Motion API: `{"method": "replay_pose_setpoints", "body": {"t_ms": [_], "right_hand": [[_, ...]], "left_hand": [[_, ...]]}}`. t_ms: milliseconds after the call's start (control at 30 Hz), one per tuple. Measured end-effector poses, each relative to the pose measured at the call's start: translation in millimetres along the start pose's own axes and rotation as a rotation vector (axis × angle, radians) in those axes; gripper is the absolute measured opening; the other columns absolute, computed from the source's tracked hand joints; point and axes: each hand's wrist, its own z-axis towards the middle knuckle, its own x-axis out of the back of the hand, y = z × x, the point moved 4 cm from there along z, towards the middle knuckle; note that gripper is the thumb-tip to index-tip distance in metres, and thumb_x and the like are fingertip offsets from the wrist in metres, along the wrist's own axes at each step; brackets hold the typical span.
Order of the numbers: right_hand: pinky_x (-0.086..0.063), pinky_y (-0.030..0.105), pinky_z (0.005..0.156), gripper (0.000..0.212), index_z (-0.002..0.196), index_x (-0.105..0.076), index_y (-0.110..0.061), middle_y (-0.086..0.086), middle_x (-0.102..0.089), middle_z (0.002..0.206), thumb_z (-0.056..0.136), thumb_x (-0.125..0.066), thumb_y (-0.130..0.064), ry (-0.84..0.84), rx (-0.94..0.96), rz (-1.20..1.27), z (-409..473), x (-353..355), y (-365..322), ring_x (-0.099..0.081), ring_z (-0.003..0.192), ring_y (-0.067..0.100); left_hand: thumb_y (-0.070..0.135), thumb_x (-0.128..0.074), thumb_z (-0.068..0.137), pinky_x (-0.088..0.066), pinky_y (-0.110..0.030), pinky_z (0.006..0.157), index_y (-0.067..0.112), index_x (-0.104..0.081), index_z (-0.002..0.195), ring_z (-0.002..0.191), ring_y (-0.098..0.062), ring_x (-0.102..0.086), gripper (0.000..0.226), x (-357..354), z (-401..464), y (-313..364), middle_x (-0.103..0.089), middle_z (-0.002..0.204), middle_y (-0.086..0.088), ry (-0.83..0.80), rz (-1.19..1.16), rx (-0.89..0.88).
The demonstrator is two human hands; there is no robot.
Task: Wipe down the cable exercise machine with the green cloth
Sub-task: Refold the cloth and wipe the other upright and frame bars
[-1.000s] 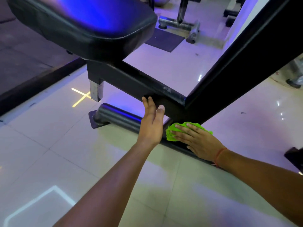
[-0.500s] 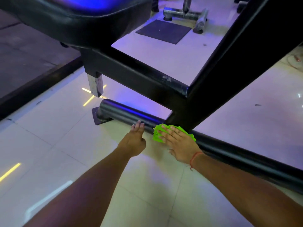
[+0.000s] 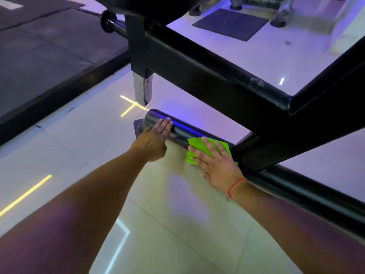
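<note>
I see my right hand laid flat with its fingers spread over the green cloth, pressing it onto the round base tube of the cable machine. The cloth sits just at seven o'clock of the joint where the angled black frame beam comes down to the tube, bunched under my palm with a folded corner poking out toward nine o'clock. I judge the flat, spread palm is there to push a broad patch of fabric against the curved metal, so a slide along the tube cleans a wide strip rather than a line.

My left hand rests further along the same tube toward ten o'clock, near its capped end and floor plate. Its fingers are straight and held together, the tips touching the top of the tube, holding nothing. That looks to me like a brace: it steadies my crouched reach under the seat pad overhead.

The two hands are near each other but apart, with a bare stretch of tube between them. I would say the wiping is mid-course on this low bar; the stretch toward my left hand and the long run off toward four o'clock both likely need passes. The silver post hanging above the tube end leaves little room there, so the cloth must slip under it with care. The tiled floor below reflects light strips.
</note>
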Motion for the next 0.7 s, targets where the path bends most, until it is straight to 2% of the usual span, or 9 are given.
{"method": "replay_pose_setpoints", "body": {"t_ms": [67, 133, 200, 267, 433, 600, 700], "right_hand": [[-0.003, 0.057, 0.124, 0.081, 0.160, -0.025, -0.032, -0.011, 0.005, 0.170, 0.089, -0.062, -0.043, -0.007, -0.025, -0.010, -21.3, -9.1, 3.9, 0.013, 0.154, 0.042], [0.000, 0.062, 0.122, 0.081, 0.162, -0.017, -0.032, -0.010, 0.015, 0.169, 0.092, -0.055, -0.049, -0.042, -0.071, -0.059, -19.1, -9.1, -1.1, 0.020, 0.151, 0.045], [0.003, 0.067, 0.119, 0.078, 0.162, -0.012, -0.035, -0.012, 0.027, 0.165, 0.095, -0.048, -0.053, -0.065, -0.086, -0.035, 8.6, 1.7, -11.2, 0.028, 0.148, 0.047], [0.004, 0.068, 0.119, 0.076, 0.161, -0.010, -0.039, -0.012, 0.029, 0.164, 0.096, -0.046, -0.054, -0.063, -0.045, 0.002, 44.9, 13.4, -24.4, 0.029, 0.148, 0.046], [0.002, 0.062, 0.122, 0.066, 0.161, -0.013, -0.040, -0.013, 0.017, 0.168, 0.101, -0.038, -0.055, -0.043, 0.024, 0.037, 87.4, 24.7, -30.3, 0.022, 0.152, 0.041], [-0.012, 0.058, 0.123, 0.066, 0.161, -0.018, -0.037, -0.010, 0.007, 0.170, 0.101, -0.044, -0.046, 0.084, -0.073, 0.094, 23.0, 3.1, -3.0, 0.004, 0.155, 0.041], [-0.012, 0.062, 0.121, 0.069, 0.161, -0.017, -0.035, -0.007, 0.009, 0.170, 0.100, -0.047, -0.047, 0.081, -0.152, 0.094, 0.7, -1.5, -6.0, 0.005, 0.154, 0.045]], "left_hand": [[0.014, -0.051, 0.092, -0.006, -0.051, 0.125, 0.019, 0.007, 0.160, 0.155, -0.024, 0.009, 0.089, -3.9, 3.7, -11.8, 0.012, 0.169, 0.000, -0.031, -0.061, 0.053], [0.007, -0.055, 0.088, -0.003, -0.049, 0.123, 0.017, 0.011, 0.160, 0.155, -0.028, 0.012, 0.098, -7.9, 3.9, -12.6, 0.017, 0.168, -0.002, -0.052, -0.080, 0.072], [0.005, -0.056, 0.086, -0.007, -0.049, 0.123, 0.015, 0.011, 0.160, 0.155, -0.029, 0.009, 0.099, -8.8, 5.0, -12.7, 0.016, 0.168, -0.003, -0.043, -0.067, 0.069], [0.003, -0.056, 0.085, -0.014, -0.049, 0.122, 0.015, 0.010, 0.160, 0.155, -0.028, 0.008, 0.101, -9.3, 6.3, -16.2, 0.015, 0.168, -0.002, -0.047, -0.086, 0.064], [-0.003, -0.059, 0.081, -0.021, -0.044, 0.123, 0.018, 0.013, 0.159, 0.154, -0.024, 0.015, 0.108, -18.2, 8.5, -22.2, 0.020, 0.167, 0.004, -0.043, -0.208, 0.044], [-0.005, -0.056, 0.080, -0.021, -0.038, 0.121, 0.019, 0.013, 0.159, 0.154, -0.021, 0.017, 0.109, -24.9, 8.2, -20.9, 0.021, 0.166, 0.007, -0.004, -0.266, 0.049], [-0.003, -0.058, 0.081, -0.024, -0.038, 0.120, 0.019, 0.014, 0.159, 0.153, -0.021, 0.018, 0.108, -26.7, 7.6, -20.1, 0.021, 0.166, 0.008, 0.007, -0.261, 0.055]]}}
